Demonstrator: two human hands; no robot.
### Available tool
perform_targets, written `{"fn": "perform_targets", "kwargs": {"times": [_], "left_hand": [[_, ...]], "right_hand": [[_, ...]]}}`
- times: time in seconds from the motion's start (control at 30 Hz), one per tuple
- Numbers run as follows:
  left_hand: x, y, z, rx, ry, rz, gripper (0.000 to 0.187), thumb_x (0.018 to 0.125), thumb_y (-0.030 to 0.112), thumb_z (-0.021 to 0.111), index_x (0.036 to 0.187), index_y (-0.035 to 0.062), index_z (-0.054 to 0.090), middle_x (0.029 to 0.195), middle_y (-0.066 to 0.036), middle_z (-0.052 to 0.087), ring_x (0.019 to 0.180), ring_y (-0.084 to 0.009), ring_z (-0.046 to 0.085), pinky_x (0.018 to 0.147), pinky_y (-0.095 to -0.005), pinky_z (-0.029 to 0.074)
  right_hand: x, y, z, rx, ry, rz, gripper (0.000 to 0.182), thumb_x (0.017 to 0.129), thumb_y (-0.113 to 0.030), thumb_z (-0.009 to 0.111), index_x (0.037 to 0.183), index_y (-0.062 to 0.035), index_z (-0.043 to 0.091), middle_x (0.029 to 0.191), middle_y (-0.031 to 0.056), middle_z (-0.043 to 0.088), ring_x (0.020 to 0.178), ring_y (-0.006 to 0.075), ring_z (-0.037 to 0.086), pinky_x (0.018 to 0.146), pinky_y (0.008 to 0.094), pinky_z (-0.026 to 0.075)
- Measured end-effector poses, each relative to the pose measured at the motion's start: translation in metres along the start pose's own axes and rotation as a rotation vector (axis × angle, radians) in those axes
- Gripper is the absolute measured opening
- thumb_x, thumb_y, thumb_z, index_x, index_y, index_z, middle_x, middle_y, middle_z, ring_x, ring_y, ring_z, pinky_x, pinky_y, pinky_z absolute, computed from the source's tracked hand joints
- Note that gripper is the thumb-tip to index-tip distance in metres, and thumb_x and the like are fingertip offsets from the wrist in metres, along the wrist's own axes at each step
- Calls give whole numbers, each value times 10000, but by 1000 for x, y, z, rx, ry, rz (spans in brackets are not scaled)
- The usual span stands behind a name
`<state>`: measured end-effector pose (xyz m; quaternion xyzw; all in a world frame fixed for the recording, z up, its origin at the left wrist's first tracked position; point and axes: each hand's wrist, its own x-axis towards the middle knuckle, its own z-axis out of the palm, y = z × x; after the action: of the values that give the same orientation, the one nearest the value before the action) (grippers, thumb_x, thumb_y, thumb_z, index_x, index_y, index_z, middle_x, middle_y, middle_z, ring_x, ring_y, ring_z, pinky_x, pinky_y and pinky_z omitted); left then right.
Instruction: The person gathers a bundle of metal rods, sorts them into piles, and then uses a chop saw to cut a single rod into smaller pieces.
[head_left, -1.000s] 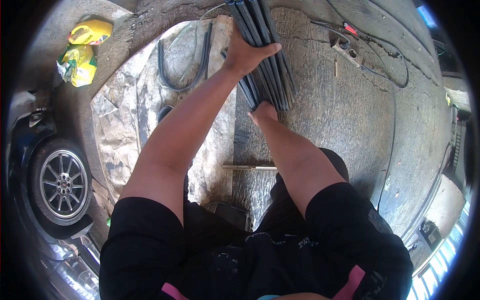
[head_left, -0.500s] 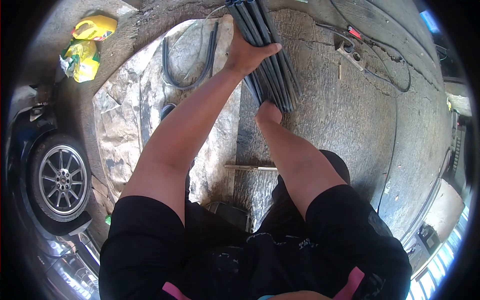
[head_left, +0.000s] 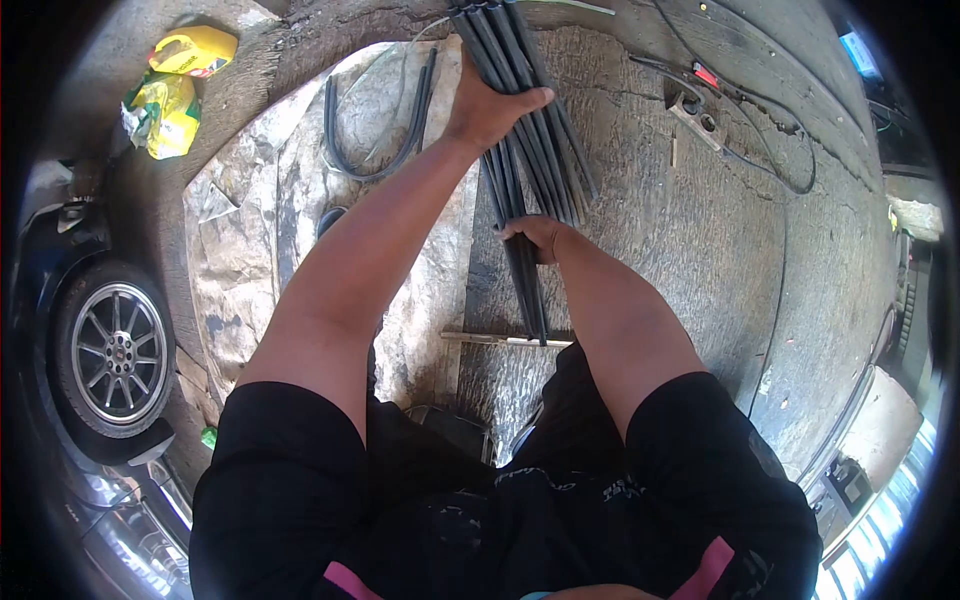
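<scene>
A bundle of long, thin black tubes (head_left: 548, 165) slants across the top middle of the head view. My left hand (head_left: 490, 105) is closed around its upper part, thumb laid over the tubes and the other fingers hidden behind them. Lower down, my right hand (head_left: 540, 236) grips several of the tubes, whose ends (head_left: 528, 300) stick out below the rest toward my body. A thin wooden strip (head_left: 480, 338) lies by those lower ends. Left of the bundle, U-shaped black tubes (head_left: 368, 172) rest on a stained sheet (head_left: 240, 260).
A power strip (head_left: 697, 122) with a dark cable lies at the upper right. At the upper left are a yellow plastic jug (head_left: 193, 50) and a yellow-green bag (head_left: 165, 115). A dark car with a spoked wheel (head_left: 118, 350) stands at the left.
Several tubes have slid down out of the bundle toward my body, with my right hand now on them. My left hand stays in nearly the same place.
</scene>
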<state>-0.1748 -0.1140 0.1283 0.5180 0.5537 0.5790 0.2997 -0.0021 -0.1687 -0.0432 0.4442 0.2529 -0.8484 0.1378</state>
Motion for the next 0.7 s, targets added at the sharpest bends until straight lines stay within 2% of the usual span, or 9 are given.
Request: {"fn": "perform_targets", "kwargs": {"times": [0.03, 0.1, 0.23, 0.33, 0.4, 0.47, 0.6, 0.67, 0.7], "left_hand": [[0, -2, 0, 16, -4, -62, 889, 619, 225, 839, 1283, 27, 282, 1103, -131, 559, 1024, -236, 587, 902, -367, 486], [0, 0, 1, -61, -24, -84, 869, 627, 205, 833, 1279, 28, 286, 1090, -125, 561, 1005, -231, 592, 895, -361, 489], [-2, 6, 0, -21, -10, -77, 882, 624, 202, 834, 1289, 31, 280, 1094, -134, 555, 1004, -240, 589, 891, -360, 489], [0, -1, 1, 30, 16, -54, 895, 619, 208, 837, 1294, 32, 277, 1110, -137, 547, 1017, -244, 581, 893, -363, 487], [-2, -5, 2, 72, 40, -33, 901, 615, 213, 841, 1295, 33, 278, 1118, -137, 542, 1026, -245, 576, 895, -365, 485], [-2, -1, 5, -29, 63, 31, 655, 665, 137, 812, 1168, 22, 408, 924, -67, 596, 875, -183, 613, 815, -319, 509], [-7, 6, 7, 42, 148, 46, 585, 666, 124, 806, 1119, 21, 450, 915, -64, 598, 871, -179, 612, 812, -321, 507], [-1, 0, 5, 24, 51, -60, 872, 616, 190, 838, 1279, 38, 291, 1101, -131, 549, 1022, -234, 580, 908, -363, 486], [-1, 5, 7, 22, 48, -53, 872, 616, 190, 838, 1279, 38, 291, 1101, -131, 549, 1022, -234, 580, 908, -363, 486]], "right_hand": [[-4, 0, 2, 5, 1, -1, 313, 729, -238, 724, 968, -55, 636, 865, 70, 616, 712, 220, 579, 681, 354, 501], [-4, -1, 4, 171, -52, 37, 317, 730, -210, 713, 996, -62, 625, 857, 61, 604, 689, 202, 551, 668, 353, 488], [1, 0, 2, 9, 23, -17, 351, 725, -210, 714, 1021, -54, 608, 915, 89, 610, 771, 209, 580, 721, 363, 485], [-4, -1, -7, -306, 230, -21, 391, 700, -243, 729, 1014, -37, 622, 981, 121, 613, 861, 238, 589, 775, 381, 473], [-8, 0, -15, -1015, 404, 36, 459, 666, -259, 739, 1044, -19, 637, 1066, 151, 608, 948, 273, 588, 813, 386, 458], [-33, -7, -16, -1054, 381, 112, 491, 650, -274, 746, 1060, -24, 644, 1089, 159, 605, 970, 278, 584, 826, 389, 450], [-69, -18, -32, -1110, 315, 187, 517, 622, -290, 747, 1066, -42, 656, 1147, 177, 588, 1019, 286, 571, 832, 409, 441], [-94, -35, -32, -1183, 286, 199, 461, 608, -260, 741, 1016, -56, 678, 1090, 176, 613, 960, 291, 589, 785, 425, 458], [-110, -43, -30, -1182, 295, 194, 461, 608, -260, 741, 1016, -56, 678, 1090, 176, 613, 960, 291, 589, 785, 425, 458]]}}
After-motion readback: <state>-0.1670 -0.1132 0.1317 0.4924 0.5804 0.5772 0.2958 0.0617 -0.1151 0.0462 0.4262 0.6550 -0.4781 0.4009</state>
